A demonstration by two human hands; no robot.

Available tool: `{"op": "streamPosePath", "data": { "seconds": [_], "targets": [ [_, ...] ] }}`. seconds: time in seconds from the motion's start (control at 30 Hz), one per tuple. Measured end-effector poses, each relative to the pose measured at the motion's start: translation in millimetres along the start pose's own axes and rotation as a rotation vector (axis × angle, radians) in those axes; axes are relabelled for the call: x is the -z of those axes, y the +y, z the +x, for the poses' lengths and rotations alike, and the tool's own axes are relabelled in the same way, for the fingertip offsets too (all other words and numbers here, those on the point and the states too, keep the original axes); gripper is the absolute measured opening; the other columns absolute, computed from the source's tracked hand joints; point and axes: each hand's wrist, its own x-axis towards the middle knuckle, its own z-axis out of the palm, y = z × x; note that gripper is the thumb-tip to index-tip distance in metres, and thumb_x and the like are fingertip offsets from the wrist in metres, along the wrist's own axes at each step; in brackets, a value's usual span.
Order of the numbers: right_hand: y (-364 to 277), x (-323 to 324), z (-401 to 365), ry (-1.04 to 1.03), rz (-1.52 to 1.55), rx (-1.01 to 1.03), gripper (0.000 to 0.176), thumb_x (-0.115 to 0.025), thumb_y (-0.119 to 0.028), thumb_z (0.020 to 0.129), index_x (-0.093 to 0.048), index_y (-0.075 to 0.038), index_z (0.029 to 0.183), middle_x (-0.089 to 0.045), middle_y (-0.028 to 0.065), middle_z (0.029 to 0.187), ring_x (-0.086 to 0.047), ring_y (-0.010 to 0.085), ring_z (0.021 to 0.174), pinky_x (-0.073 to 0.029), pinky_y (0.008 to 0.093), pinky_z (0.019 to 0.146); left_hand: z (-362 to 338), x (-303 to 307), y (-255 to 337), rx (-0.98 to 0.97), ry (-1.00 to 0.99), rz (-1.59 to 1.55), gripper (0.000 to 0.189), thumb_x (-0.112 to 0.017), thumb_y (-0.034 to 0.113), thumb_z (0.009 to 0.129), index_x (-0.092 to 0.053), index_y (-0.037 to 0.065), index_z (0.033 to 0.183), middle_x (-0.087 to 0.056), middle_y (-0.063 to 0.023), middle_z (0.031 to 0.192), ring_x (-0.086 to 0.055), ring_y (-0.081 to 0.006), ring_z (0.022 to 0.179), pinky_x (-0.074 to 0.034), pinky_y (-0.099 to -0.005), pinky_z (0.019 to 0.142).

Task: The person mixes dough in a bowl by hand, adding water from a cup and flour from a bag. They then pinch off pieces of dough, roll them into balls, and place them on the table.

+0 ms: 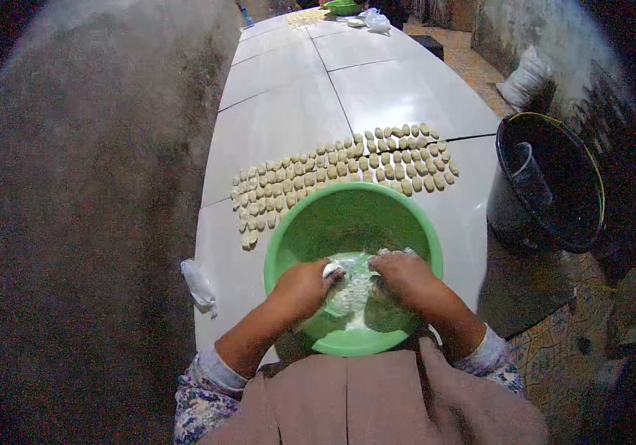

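A large green basin [348, 345] stands at the near end of the white table, with white powder [355, 293] spread over its bottom. My left hand [310, 288] is inside the basin at the left, its fingers closed around something white that is mostly hidden. On the right side of the powder, my right hand [403, 274] reaches in with its fingers curled and whitened; whatever it may hold cannot be made out. Just beyond the basin's rim, many small oval dough pieces [330, 172] lie in rows on the tabletop.
A black bucket [511, 200] with a clear container inside stands right of the table. A small plastic bag [198, 285] lies at the left edge. At the far end are a green bowl [342, 7], plastic bags [375, 21] and more pieces. A white sack [527, 78] leans by the wall.
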Motion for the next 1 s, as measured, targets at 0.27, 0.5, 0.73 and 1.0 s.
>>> {"op": "streamPosePath", "data": {
  "seconds": [0.27,0.5,0.73,1.0],
  "targets": [
    [-4.7,6.6,1.9,-0.097,-0.052,-0.029,0.026,-0.059,-0.01,0.077,-0.058,-0.001,0.102,-0.062,0.0196,0.095,-0.061,0.0357,0.094,-0.047,0.0456,0.081,-0.3,-5.6,-5.0,-0.018,0.006,0.117,0.03,-0.058,0.032,0.086,-0.062,0.005,0.099,-0.065,-0.0206,0.091,-0.061,-0.0411,0.085,-0.048,-0.0475,0.075],
    [-2.1,2.2,1.0,-0.114,-0.042,-0.059,0.03,-0.059,-0.009,0.076,-0.057,-0.002,0.105,-0.061,0.0193,0.099,-0.06,0.0348,0.097,-0.047,0.0452,0.084,-2.0,-0.7,-4.1,0.086,-0.058,0.063,0.062,-0.071,0.046,0.074,-0.051,0.004,0.116,-0.063,-0.0252,0.096,-0.062,-0.0411,0.089,-0.049,-0.0456,0.078],
    [-3.8,5.9,0.8,-0.109,-0.036,-0.042,0.031,-0.059,-0.011,0.077,-0.058,-0.003,0.107,-0.062,0.0182,0.098,-0.06,0.035,0.095,-0.045,0.0459,0.081,-5.6,-3.1,-14.2,-0.133,-0.025,-0.048,0.062,-0.082,0.029,0.063,-0.057,0.002,0.113,-0.065,-0.0227,0.093,-0.063,-0.0387,0.086,-0.05,-0.0427,0.075],
    [-6.2,7.4,3.7,-0.197,-0.001,-0.138,0.033,-0.059,-0.011,0.078,-0.058,-0.005,0.111,-0.061,0.0178,0.109,-0.057,0.034,0.105,-0.041,0.0499,0.091,-3.4,-2.1,-6.3,-0.03,-0.074,0.055,0.027,-0.071,0.025,0.075,-0.067,0.008,0.095,-0.066,-0.0185,0.087,-0.063,-0.0375,0.082,-0.05,-0.0443,0.072]
  ]
}}
